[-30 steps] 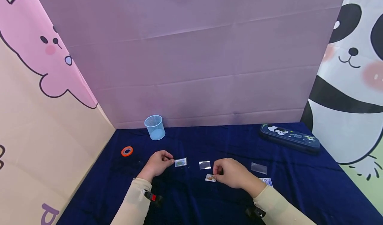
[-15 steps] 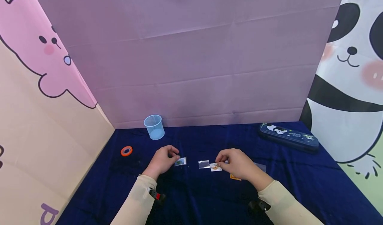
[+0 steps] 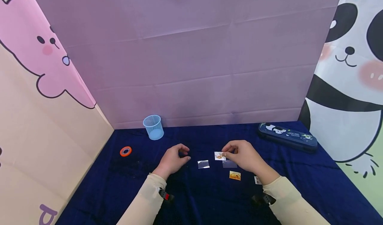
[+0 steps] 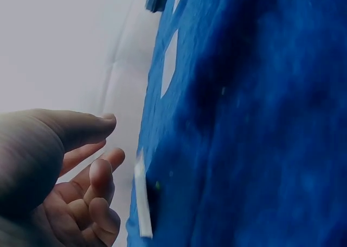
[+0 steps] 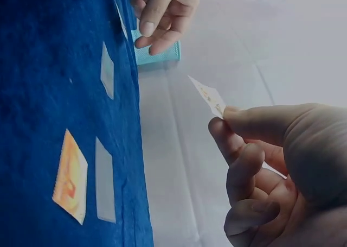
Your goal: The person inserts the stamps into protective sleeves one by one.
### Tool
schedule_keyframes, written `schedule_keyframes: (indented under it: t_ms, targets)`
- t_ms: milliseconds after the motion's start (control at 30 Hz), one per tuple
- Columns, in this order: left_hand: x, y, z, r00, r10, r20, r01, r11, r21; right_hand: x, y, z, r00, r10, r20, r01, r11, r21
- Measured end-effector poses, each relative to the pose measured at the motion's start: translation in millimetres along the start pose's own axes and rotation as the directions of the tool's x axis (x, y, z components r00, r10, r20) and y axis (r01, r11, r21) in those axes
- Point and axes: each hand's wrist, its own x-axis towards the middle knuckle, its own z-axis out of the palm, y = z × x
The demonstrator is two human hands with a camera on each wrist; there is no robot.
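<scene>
My right hand (image 3: 240,155) pinches a small white stamp (image 3: 219,156) with an orange picture between thumb and forefinger. It is raised above the table in the right wrist view. Below it in the head view lies a clear plastic sleeve (image 3: 229,164), with an orange stamp (image 3: 234,175) nearer me. My left hand (image 3: 173,161) hovers over the cloth, thumb and fingers apart, holding nothing. Beside its fingers in the left wrist view is a flat white-edged piece (image 4: 142,198), hidden behind the hand in the head view. Another shiny sleeve (image 3: 203,164) lies between the hands.
A dark blue cloth (image 3: 191,198) covers the table. Farther back stand a light blue mesh cup (image 3: 153,128) and a navy pencil case (image 3: 288,137). An orange tape roll (image 3: 125,151) lies at left. Another stamp (image 3: 257,180) is partly covered by the right wrist.
My right hand has lifted the white stamp up and away from me, uncovering the orange stamp. My left hand has moved right, leaving the sleeved stamp its fingertips were at.
</scene>
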Motion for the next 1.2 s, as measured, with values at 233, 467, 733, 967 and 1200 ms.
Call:
schedule_keyframes:
  t_ms: [233, 467, 733, 967, 1200]
  targets:
    - [4.3, 11.7, 16.1, 1.0, 0.002, 0.022, -0.003, 0.999, 0.051, 2.4, 6.7, -16.0, 0.998, -0.01, -0.068, 0.014, 0.998, 0.063]
    - [4.2, 21.5, 27.7, 0.999, -0.006, 0.054, 0.001, 0.996, 0.084, 3.7, 12.5, -25.1, 0.995, 0.024, -0.1, -0.016, 0.996, 0.084]
    - [5.1, 28.1, 34.0, 0.998, -0.018, 0.064, 0.008, 0.988, 0.153, 3.3, 18.5, -39.0, 0.992, 0.024, -0.124, -0.014, 0.996, 0.086]
    - [4.8, 32.5, 39.7, 0.996, -0.018, 0.084, -0.003, 0.971, 0.238, 3.7, 18.9, -42.5, 0.991, 0.033, -0.128, -0.021, 0.995, 0.095]
    - [4.4, 34.8, 41.7, 0.995, -0.007, 0.097, -0.018, 0.968, 0.251, 3.3, 17.5, -40.3, 0.991, 0.015, -0.132, -0.004, 0.997, 0.081]
